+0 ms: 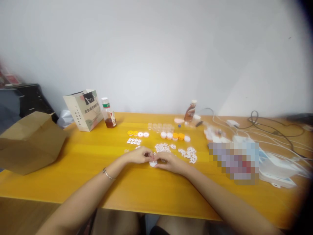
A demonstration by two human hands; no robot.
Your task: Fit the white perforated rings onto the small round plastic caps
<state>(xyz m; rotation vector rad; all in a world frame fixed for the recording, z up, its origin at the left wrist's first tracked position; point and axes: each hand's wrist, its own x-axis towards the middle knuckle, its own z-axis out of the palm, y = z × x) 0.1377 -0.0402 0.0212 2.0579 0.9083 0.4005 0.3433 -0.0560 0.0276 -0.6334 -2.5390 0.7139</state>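
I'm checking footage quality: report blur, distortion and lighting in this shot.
Head view: soft all over, so the white disc between the left hand and right hand lacks detail; dark vignette at right corners; table edge bows; lighting even, faint shadows; a pixelated block right of the hands.

Yellow wooden table (73,169), against a white wall.
- Left hand (140,155) and right hand (168,162): meeting at table centre, fingertips together on a small white cap (153,164) that rests on the tabletop. Silver bracelet (108,174) on the left wrist.
- Small white cut-out pieces (187,152): scattered just beyond the hands.
- Row of orange and white caps (175,136); yellow and white rings (138,133) to its left; clear small jars (160,126) behind.
- Bottle with brown liquid (109,113), beside a paper bag (83,110).
- Brown squeeze bottle (190,111), far centre.
- Brown cardboard box (29,142), at the left edge.
- White cables (269,135) and white devices, right side.
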